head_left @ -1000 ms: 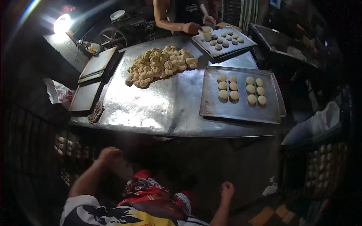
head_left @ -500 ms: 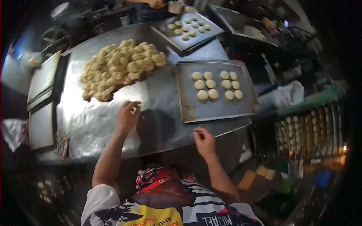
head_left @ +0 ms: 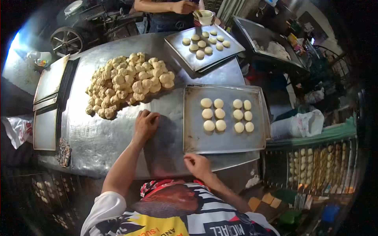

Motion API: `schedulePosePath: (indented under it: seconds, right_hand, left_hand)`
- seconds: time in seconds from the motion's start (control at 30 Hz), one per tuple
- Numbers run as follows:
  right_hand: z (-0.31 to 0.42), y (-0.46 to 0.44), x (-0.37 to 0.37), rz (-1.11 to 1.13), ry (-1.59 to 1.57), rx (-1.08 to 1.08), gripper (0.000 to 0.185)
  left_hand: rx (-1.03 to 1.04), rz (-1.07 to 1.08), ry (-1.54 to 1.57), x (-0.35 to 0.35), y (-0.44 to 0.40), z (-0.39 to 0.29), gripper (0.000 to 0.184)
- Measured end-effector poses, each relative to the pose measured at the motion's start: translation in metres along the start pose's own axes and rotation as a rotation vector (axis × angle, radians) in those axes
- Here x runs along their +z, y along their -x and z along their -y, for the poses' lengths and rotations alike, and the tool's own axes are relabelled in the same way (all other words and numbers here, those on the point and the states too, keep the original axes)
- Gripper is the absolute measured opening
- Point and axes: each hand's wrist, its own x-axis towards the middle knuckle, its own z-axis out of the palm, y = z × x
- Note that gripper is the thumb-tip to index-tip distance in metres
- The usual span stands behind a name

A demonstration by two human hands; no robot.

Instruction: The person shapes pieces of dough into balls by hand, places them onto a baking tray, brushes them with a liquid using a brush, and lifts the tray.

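Observation:
My left hand (head_left: 146,125) is over the metal table (head_left: 98,145), just below a large heap of dough pieces (head_left: 130,80). Its fingers are curled down, and whether anything is under them is hidden. Near the table's front edge, below the lower left corner of a metal tray (head_left: 197,139), is my right hand (head_left: 198,166). Its fingers are curled in, and I cannot make out anything in them. Round dough balls (head_left: 219,114) lie on that tray in two groups.
Across the table a co-worker's hand (head_left: 185,7) is beside a white cup (head_left: 205,17), above another tray (head_left: 189,59) of dough balls. Flat trays (head_left: 45,128) line the left edge. A rack of dough (head_left: 319,165) stands at the lower right.
Both my hands have come up from below the table edge to the table. The view has shifted, and the heap and trays appear further left than at first.

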Motion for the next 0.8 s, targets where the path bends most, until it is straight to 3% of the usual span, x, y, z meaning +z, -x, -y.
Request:
schedulePosePath:
  seconds: [0.1, 0.13, 0.27, 0.4, 0.47, 0.63, 0.7, 0.8]
  right_hand:
    - [-0.002, -0.018, -0.007, 0.209, -0.126, -0.187, 0.021]
    - [0.001, -0.025, -0.008, 0.25, -0.181, -0.218, 0.021]
    - [0.024, -0.053, 0.003, 0.37, -0.316, -0.154, 0.021]
    - [0.053, -0.087, 0.041, 0.471, -0.238, -0.308, 0.025]
    - [0.057, -0.098, 0.069, 0.445, -0.167, -0.313, 0.023]
    - [0.072, -0.106, 0.109, 0.232, 0.188, -0.303, 0.019]
    - [0.081, -0.1, 0.122, 0.151, 0.281, -0.227, 0.019]
    - [0.086, -0.094, 0.14, -0.003, 0.385, -0.206, 0.017]
  left_hand:
    - [-0.007, -0.111, -0.152, 0.008, 0.014, -0.007, 0.019]
    - [-0.057, -0.059, -0.152, 0.0, 0.024, -0.016, 0.028]
    - [-0.075, -0.016, -0.262, -0.025, 0.076, -0.023, 0.035]
    - [-0.293, -0.052, -0.093, -0.047, 0.103, 0.003, 0.032]
    - [-0.503, -0.059, 0.073, -0.058, 0.095, 0.044, 0.03]
    - [-0.448, -0.432, -0.124, -0.132, 0.051, 0.145, 0.027]
    - [-0.512, -0.461, -0.058, -0.154, 0.043, 0.212, 0.033]
    - [-0.491, -0.419, -0.247, -0.164, 0.028, 0.272, 0.036]
